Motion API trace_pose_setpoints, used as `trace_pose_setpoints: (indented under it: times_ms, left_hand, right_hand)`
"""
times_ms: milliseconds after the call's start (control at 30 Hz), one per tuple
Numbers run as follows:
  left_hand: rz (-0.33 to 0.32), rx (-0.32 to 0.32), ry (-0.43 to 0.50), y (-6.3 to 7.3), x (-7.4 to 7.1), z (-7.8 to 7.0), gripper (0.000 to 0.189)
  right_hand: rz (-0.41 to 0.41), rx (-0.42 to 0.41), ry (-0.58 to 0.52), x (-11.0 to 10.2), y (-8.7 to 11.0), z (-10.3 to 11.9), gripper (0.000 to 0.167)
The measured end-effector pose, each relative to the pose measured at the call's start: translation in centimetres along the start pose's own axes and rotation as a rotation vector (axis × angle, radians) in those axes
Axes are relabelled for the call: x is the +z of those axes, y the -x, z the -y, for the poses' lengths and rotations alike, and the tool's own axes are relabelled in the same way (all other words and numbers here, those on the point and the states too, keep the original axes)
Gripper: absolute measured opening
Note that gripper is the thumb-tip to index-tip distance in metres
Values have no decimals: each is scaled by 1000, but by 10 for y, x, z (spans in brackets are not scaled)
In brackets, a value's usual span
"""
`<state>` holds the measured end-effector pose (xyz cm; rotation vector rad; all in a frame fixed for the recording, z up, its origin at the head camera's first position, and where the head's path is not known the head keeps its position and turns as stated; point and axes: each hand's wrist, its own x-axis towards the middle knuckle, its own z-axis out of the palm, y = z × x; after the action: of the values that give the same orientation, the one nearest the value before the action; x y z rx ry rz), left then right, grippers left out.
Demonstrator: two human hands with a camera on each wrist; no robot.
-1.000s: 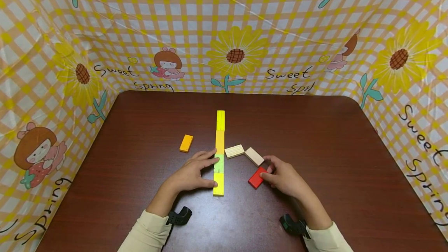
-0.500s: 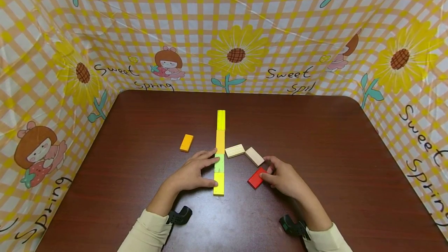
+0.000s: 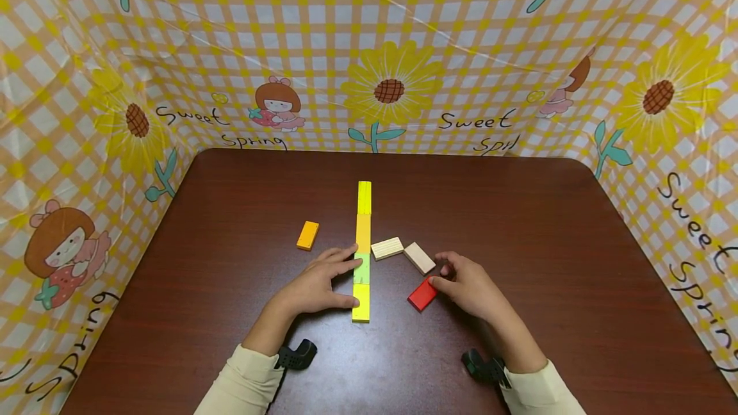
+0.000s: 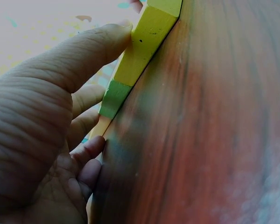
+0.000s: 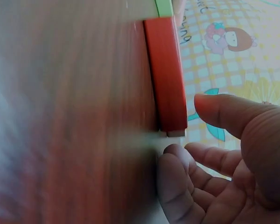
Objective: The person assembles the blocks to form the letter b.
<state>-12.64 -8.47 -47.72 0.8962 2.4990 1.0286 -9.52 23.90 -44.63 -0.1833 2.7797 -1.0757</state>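
A straight row of several flat wooden blocks runs away from me down the table's middle: yellow (image 3: 361, 311) nearest, then light green (image 3: 362, 276), amber (image 3: 363, 229) and bright yellow (image 3: 364, 197). My left hand (image 3: 311, 287) touches the row's left side, thumb at the near yellow block and spread fingertips by the green and amber ones. To the right lies a red block (image 3: 420, 296), set at a slant. Beside its far right corner is my right hand (image 3: 471, 290); the right wrist view shows its thumb (image 5: 212, 108) apart from the block and the fingers loosely bent.
Two plain wood blocks lie right of the row: one (image 3: 387, 248) beside it, another (image 3: 419, 258) slanting toward the right hand. An orange block (image 3: 308, 235) sits alone to the left. A checkered cloth (image 3: 323, 18) walls the dark table (image 3: 519, 210) at back and sides.
My right thumb and fingers have loosened from the red block and drawn slightly away from its corner. The left hand and the row look unchanged.
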Motion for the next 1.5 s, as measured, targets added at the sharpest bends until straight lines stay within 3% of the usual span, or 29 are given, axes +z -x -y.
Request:
trace_pose_setpoints:
  times_ms: [100, 267, 967, 1233, 1500]
  left_hand:
    - [3, 0, -3, -1, 1, 1, 76]
    - [6, -6, -1, -1, 1, 1, 76]
    - [-5, -8, 13, 1, -1, -1, 76]
    - [-5, -9, 8, 0, 0, 0, 77]
    - [-8, -4, 14, 0, 0, 0, 76]
  right_hand:
    - [-16, -24, 48, -1, -2, -1, 40]
    - [16, -34, 25, 0, -1, 0, 40]
    - [22, -36, 9, 0, -7, -1, 31]
    - [29, -55, 23, -9, -10, 1, 32]
    - [57, -180, 74, -23, -27, 17, 33]
